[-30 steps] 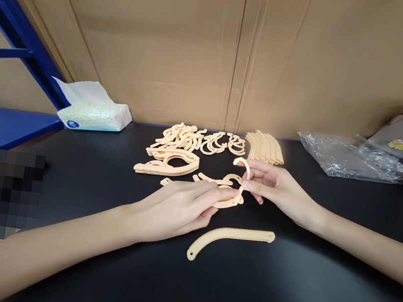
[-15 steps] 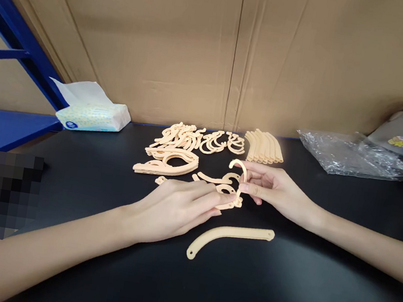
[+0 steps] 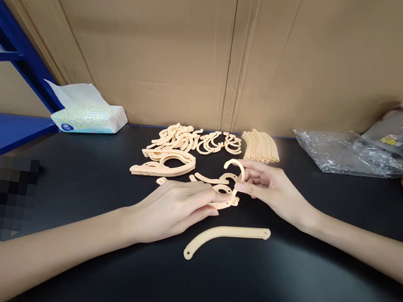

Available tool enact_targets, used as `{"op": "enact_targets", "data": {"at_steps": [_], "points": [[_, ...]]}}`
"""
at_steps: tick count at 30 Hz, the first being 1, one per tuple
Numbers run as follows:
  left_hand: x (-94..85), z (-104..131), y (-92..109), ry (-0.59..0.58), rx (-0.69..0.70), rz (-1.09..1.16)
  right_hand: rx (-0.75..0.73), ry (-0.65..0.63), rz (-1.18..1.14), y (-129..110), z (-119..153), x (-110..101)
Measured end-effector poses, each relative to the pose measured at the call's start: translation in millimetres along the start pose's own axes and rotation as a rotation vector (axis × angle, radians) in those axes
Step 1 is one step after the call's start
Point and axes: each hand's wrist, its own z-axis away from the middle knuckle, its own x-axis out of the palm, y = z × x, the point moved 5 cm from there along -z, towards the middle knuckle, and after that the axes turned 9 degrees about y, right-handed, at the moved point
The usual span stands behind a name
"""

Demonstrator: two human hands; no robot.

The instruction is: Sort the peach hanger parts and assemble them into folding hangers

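Observation:
My right hand (image 3: 265, 182) pinches a beige hanger hook (image 3: 240, 169) between thumb and fingers, its curve upright and opening left. The hook's lower end meets a beige hanger arm (image 3: 220, 205) lying on the table. My left hand (image 3: 183, 203) reaches over that arm, its fingers pressing it near the joint and covering much of it. Just behind lies another curved hanger piece (image 3: 209, 178). A loose curved arm (image 3: 225, 234) with a hole at its end rests in front of both hands.
On the black table (image 3: 226, 291) are stacked hanger pieces (image 3: 163, 163), a pile of small curved parts (image 3: 176, 138), loose hooks (image 3: 210, 143) and a row of curved arms (image 3: 260, 147). A tissue pack (image 3: 89, 116) stands left; a clear plastic bag (image 3: 337, 153) and a transparent bag (image 3: 397, 135) sit right.
The view has shifted slightly, so everything sits a little further left. Both hands keep nearly the same hold on the hook and the hanger arm.

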Motion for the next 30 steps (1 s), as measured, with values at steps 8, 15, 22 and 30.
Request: {"op": "enact_targets", "data": {"at_steps": [8, 15, 22, 30], "points": [[-1.1, -3.4, -0.3, 0.000, -0.031, -0.049, -0.041, 0.013, 0.038, 1.8, -1.4, -1.0], [-1.5, -3.8, 0.1, 0.029, -0.010, -0.108, -0.124, 0.055, 0.111, -0.1, -1.1, -3.4], [-1.7, -4.5, 0.6, 0.062, 0.001, -0.176, -0.169, 0.048, 0.103, -1.8, 0.3, -2.5], [-2.0, -5.0, 0.3, 0.055, -0.042, -0.113, -0.175, -0.045, 0.028, -5.8, 5.3, 2.1]]}}
